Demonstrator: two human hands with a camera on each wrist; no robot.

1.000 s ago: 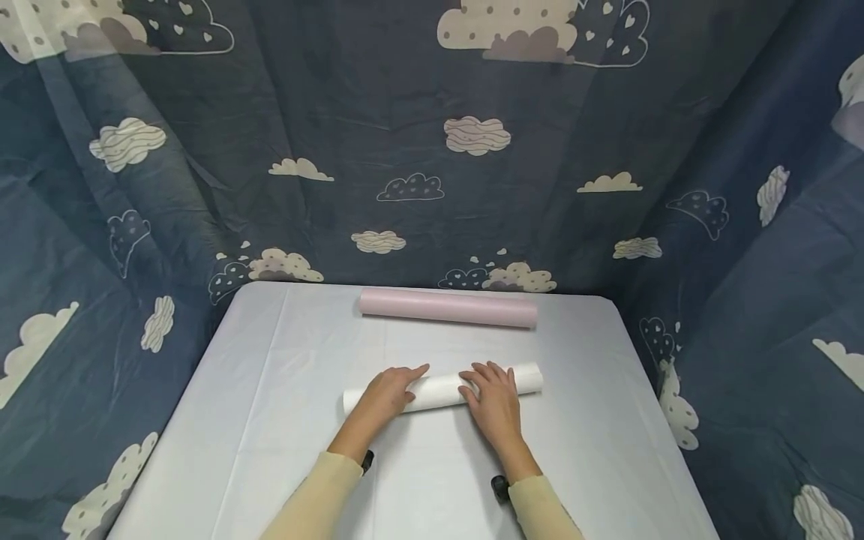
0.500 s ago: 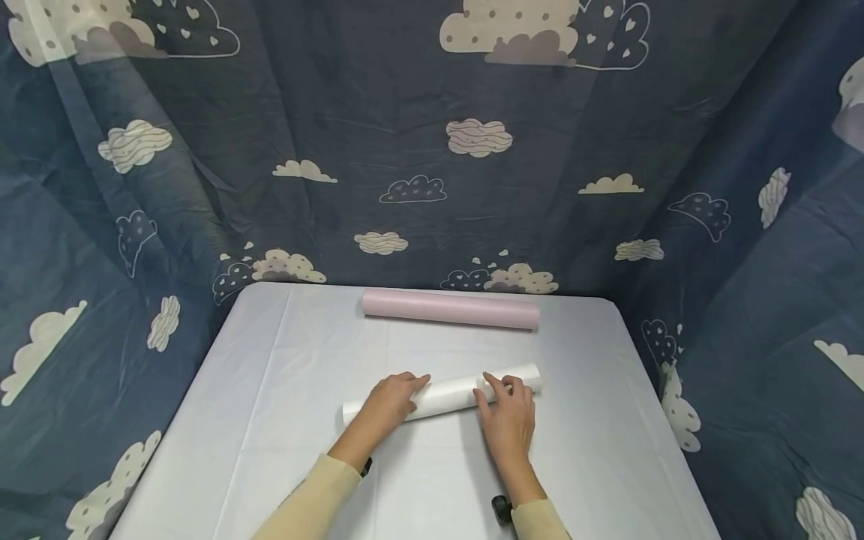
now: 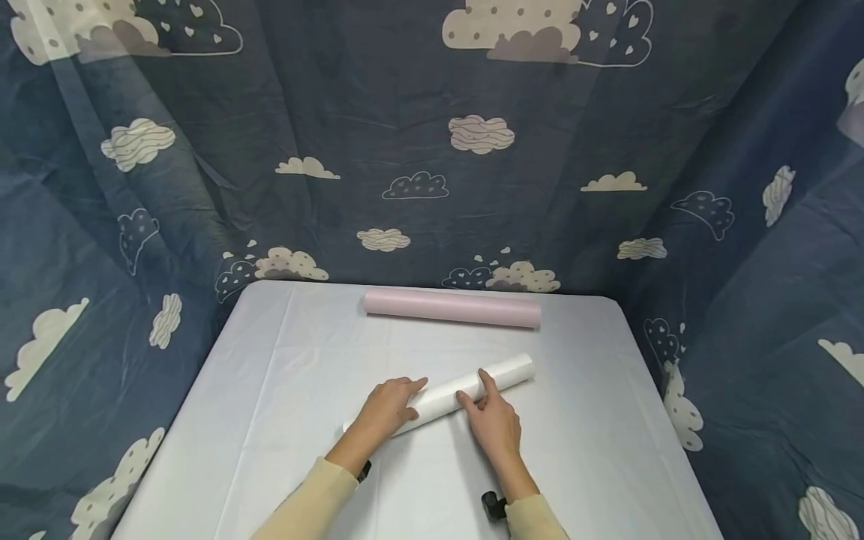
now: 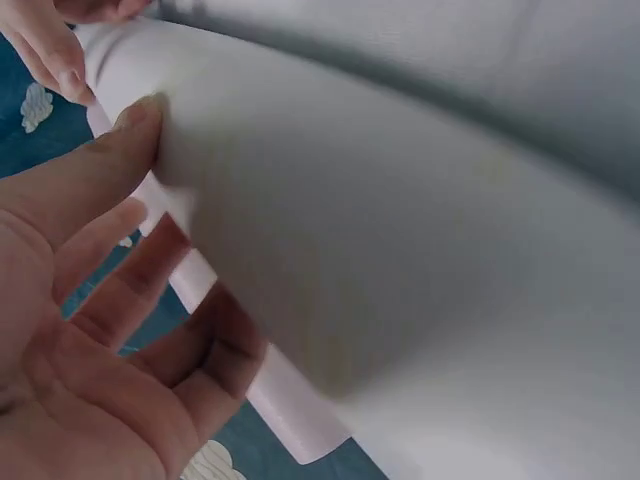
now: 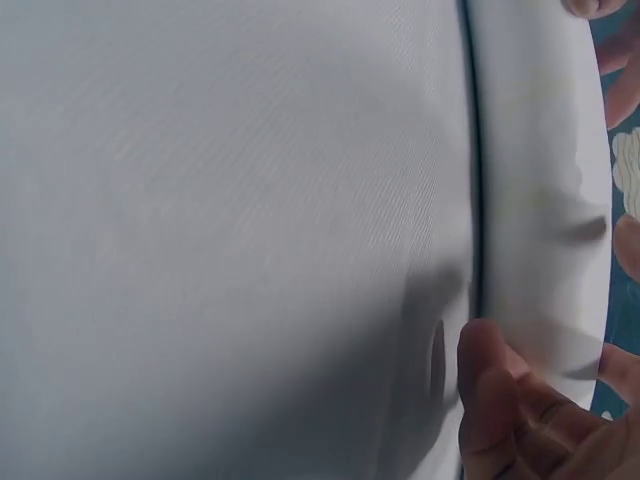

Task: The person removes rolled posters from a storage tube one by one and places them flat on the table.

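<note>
A white roll (image 3: pixel 514 371), smooth and tube-shaped, lies slantwise over the middle of the table, its right end farther from me than its left. My left hand (image 3: pixel 386 411) holds it left of its middle, thumb on the near side and fingers on the far side; the forearm covers much of the left end. In the left wrist view the thumb presses the white surface while the fingers curl beneath its edge. My right hand (image 3: pixel 494 426) pinches the roll right of its middle between thumb and index finger. The right wrist view shows those fingertips at the roll's edge.
A pink roll (image 3: pixel 452 308) lies along the back of the white-covered table (image 3: pixel 304 352). Dark blue cloth (image 3: pixel 378 97) with printed clouds hangs behind the table and at both sides. A small black device (image 3: pixel 494 507) sits on my right wrist.
The white roll has turned to a steeper slant, its left end coming nearer. My right hand slid right along it, then back left. My left hand has shifted slightly nearer me.
</note>
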